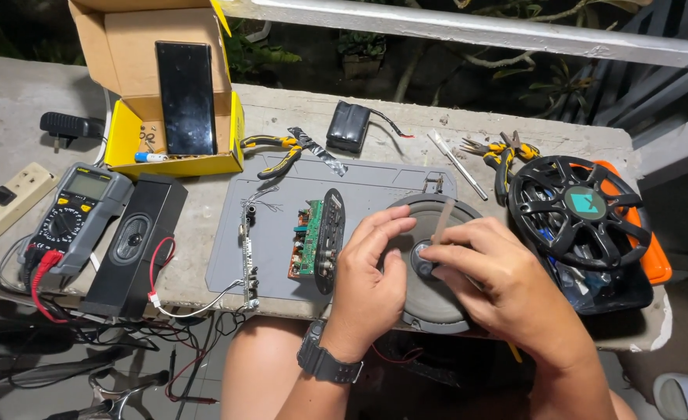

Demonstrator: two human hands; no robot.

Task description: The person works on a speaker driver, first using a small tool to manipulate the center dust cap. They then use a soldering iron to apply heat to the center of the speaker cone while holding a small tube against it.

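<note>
A round grey speaker cone (437,299) lies face up at the front edge of a grey work mat (270,276). My left hand (371,276) rests on the cone's left side, fingers curled on its surface. My right hand (500,276) pinches a thin flat stick (442,219) and presses its lower end at the cone's dark centre cap (422,260). A green circuit board (309,237) with a black oval panel (331,233) lies just left of my left hand.
A black speaker grille (581,210) sits on an orange and black tray at right. Yellow-handled pliers (278,152), cutters (507,155), a black battery pack (349,124), an open yellow box with a phone (184,97), a multimeter (75,214) and a black speaker box (138,241) fill the concrete ledge.
</note>
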